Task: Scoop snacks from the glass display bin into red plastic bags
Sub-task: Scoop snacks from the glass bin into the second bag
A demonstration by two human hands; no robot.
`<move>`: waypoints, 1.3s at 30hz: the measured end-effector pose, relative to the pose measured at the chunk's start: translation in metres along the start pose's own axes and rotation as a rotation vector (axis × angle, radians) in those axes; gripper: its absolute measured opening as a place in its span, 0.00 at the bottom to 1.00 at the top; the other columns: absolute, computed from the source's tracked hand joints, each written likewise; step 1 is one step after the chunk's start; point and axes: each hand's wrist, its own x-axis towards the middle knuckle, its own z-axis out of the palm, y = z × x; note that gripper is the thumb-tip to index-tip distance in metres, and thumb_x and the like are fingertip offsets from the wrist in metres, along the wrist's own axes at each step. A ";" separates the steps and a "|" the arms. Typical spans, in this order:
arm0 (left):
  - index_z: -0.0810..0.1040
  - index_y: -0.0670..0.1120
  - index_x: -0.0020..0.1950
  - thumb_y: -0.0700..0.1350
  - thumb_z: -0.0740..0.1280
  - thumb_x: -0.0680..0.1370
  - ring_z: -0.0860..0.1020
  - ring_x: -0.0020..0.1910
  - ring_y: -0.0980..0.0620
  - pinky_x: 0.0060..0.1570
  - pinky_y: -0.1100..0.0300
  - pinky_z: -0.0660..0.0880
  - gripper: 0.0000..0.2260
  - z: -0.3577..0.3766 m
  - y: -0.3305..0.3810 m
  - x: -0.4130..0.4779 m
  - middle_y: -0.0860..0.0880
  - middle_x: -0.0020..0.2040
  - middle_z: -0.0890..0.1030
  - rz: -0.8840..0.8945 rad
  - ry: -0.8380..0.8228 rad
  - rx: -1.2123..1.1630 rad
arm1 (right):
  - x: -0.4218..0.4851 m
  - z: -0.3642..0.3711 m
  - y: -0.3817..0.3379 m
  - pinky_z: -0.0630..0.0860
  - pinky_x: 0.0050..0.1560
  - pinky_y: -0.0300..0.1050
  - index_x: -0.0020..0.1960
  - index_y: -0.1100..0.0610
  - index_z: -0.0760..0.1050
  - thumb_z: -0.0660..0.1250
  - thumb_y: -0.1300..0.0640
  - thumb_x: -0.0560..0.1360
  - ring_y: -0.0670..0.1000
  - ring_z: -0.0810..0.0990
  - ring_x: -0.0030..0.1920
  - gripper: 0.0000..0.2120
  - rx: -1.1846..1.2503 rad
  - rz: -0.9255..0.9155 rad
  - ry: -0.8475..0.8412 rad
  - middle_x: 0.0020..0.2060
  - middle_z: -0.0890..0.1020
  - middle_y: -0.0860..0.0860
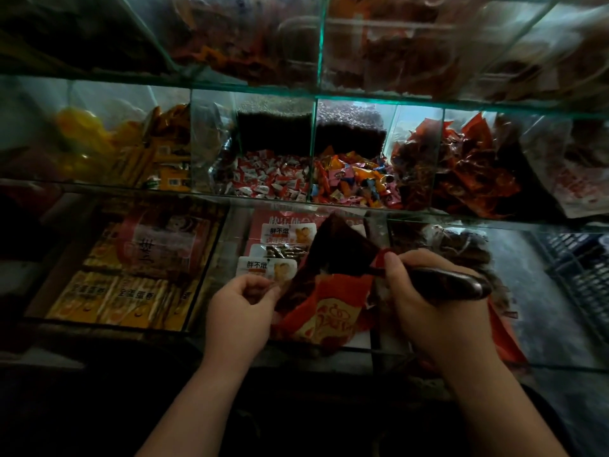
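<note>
Obs., left to right:

- Lowest tier of the glass display bin (pixel 211 268): yellow packets (pixel 108 298) fill the left compartment. White-labelled packets (pixel 267 267) lie in the middle compartment.
- Left hand (pixel 240 311): over the front edge of the middle compartment. Fingers and thumb are curled in a pinch on the left rim of the red plastic bag (pixel 326 311).
- Bag: held in the air between the two hands, above the front edge of the middle compartment. The mouth is open and faces up and away. The inside is too dark to tell how full it is.
- Right hand (pixel 438 311): fingers wrapped round a dark scoop (pixel 454 283). The thumb tip is at the bag's right rim, and whether it also pinches the rim cannot be told. The scoop's bowl is not clearly visible.
- Dark snacks (pixel 461 245): in the right compartment, just behind the right hand.

Step, as judged: spreading the bag mouth ready to take a scoopful.

Notes on doing it well:
- Pull the two rims apart until the mouth is taut and wide, because thin film collapses easily
- Hold the bag low and near the source compartment
- Tip the scoop well inside the mouth, not over the rim
- Avoid knocking the scoop against the glass
</note>
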 end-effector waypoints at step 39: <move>0.81 0.50 0.41 0.54 0.69 0.80 0.78 0.39 0.56 0.37 0.60 0.76 0.11 0.081 0.063 0.065 0.54 0.39 0.79 0.570 -0.730 0.910 | 0.006 0.039 0.053 0.78 0.29 0.49 0.30 0.57 0.74 0.69 0.47 0.71 0.47 0.79 0.26 0.16 -0.006 0.384 -0.060 0.25 0.80 0.51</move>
